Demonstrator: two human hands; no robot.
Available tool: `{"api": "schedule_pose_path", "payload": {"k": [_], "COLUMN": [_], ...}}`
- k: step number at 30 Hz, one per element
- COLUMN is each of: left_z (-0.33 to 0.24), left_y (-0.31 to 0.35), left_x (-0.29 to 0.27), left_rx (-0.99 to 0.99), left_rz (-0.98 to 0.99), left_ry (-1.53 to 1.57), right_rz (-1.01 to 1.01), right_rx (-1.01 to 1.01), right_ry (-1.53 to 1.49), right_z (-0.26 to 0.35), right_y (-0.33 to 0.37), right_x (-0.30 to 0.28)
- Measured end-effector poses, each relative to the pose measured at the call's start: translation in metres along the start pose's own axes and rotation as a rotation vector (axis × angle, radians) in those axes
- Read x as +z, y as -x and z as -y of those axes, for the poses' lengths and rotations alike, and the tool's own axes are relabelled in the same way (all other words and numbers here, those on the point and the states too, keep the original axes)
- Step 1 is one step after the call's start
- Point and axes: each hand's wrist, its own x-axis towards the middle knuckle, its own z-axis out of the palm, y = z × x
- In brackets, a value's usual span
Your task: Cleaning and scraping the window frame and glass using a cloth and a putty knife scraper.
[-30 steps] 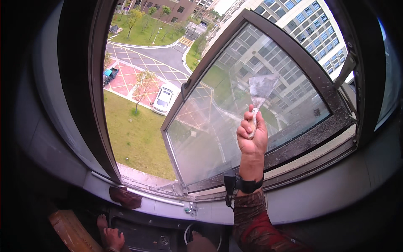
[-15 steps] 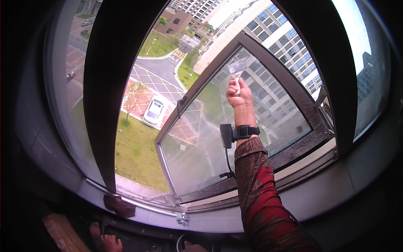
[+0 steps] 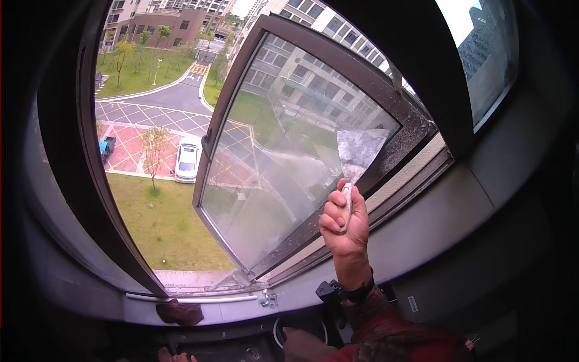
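My right hand (image 3: 345, 220) is closed around the pale handle (image 3: 346, 208) of a wide-bladed scraper (image 3: 362, 148). Its whitish, smeared blade points up, before the lower right corner of an outward-swung window sash (image 3: 289, 139). Whether the blade touches glass or frame, I cannot tell. The pane is hazy and streaked, and pale specks dot its dark frame. A black strap with a small box (image 3: 330, 292) is around my right wrist, above a dark red sleeve. My left hand cannot be made out; skin-coloured shapes at the lower edge are too dim to identify.
Along the sill (image 3: 235, 309) lie a white rod (image 3: 199, 297), a dark crumpled cloth (image 3: 180, 312) and small metal fittings (image 3: 267, 298). A white ring-shaped rim (image 3: 276, 332) shows below. Beyond the opening, far down, are grass, a road and a parked white car (image 3: 189, 158).
My right hand has drawn back and down from the upper middle of the pane to its lower right corner, still gripping the scraper. The whole view has shifted and turned.
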Motion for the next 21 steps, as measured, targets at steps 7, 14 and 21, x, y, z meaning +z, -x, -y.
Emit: {"api": "schedule_pose_path", "payload": {"k": [7,14,21], "left_z": [0.008,0.008,-0.151], "left_y": [-0.001,-0.004,-0.088], "left_x": [0.010,0.022,-0.002], "left_rx": [0.034,0.051,0.186], "left_rz": [-0.008,0.033,0.196], "left_ry": [-0.025,0.071,1.339], "right_rz": [0.084,0.183,0.152], "right_rx": [-0.030,-0.028,0.045], "right_ry": [0.067,0.575,0.588], "right_z": [-0.033,-0.046,-0.051], "right_y": [-0.032,0.012,0.024], "right_x": [-0.009,-0.046,-0.048]}}
